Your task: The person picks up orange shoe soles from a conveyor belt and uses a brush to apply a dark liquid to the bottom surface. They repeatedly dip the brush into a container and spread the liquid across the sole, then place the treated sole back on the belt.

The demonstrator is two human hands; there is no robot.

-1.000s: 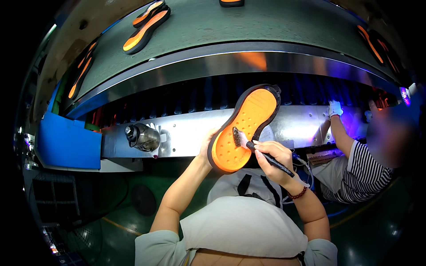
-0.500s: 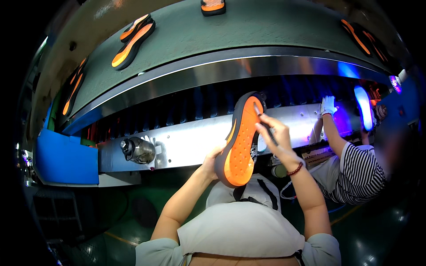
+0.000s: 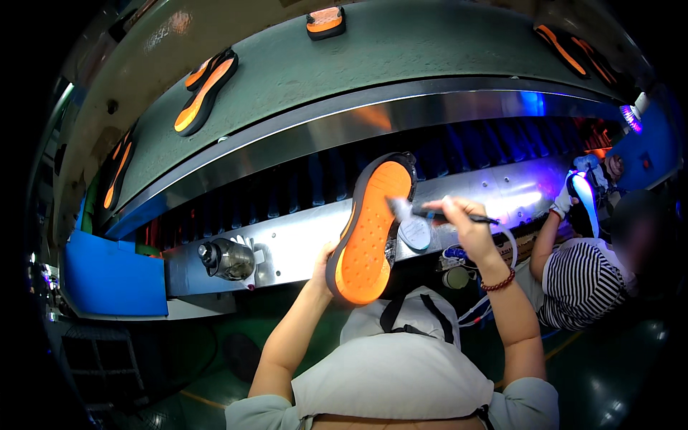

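Observation:
My left hand [image 3: 323, 262] is closed on the left edge of an orange shoe sole [image 3: 367, 247] with a black rim. The sole is tilted, its orange, dimpled face toward me and one end up near the metal ledge. In my right hand [image 3: 467, 223] is a brush [image 3: 430, 213] with a dark handle, pinched between the fingers. Its pale, blurred bristles are at the sole's right side; whether they touch it I cannot tell. Just below the brush, a round white dish [image 3: 415, 236] rests on the ledge, partly behind the sole.
Beyond the metal ledge [image 3: 294, 240] runs a green conveyor belt [image 3: 401, 54] carrying several orange-and-black soles [image 3: 208, 93]. A dark translucent bottle [image 3: 231, 259] lies on the ledge at left. At right, a co-worker's gloved hand [image 3: 563, 203] is beside a blue-lit sole [image 3: 586, 198].
My right hand has moved right, and the brush now points left instead of up. The sole has shifted slightly left, uncovering the dish. The co-worker's gloved hand has moved from the ledge to their sole.

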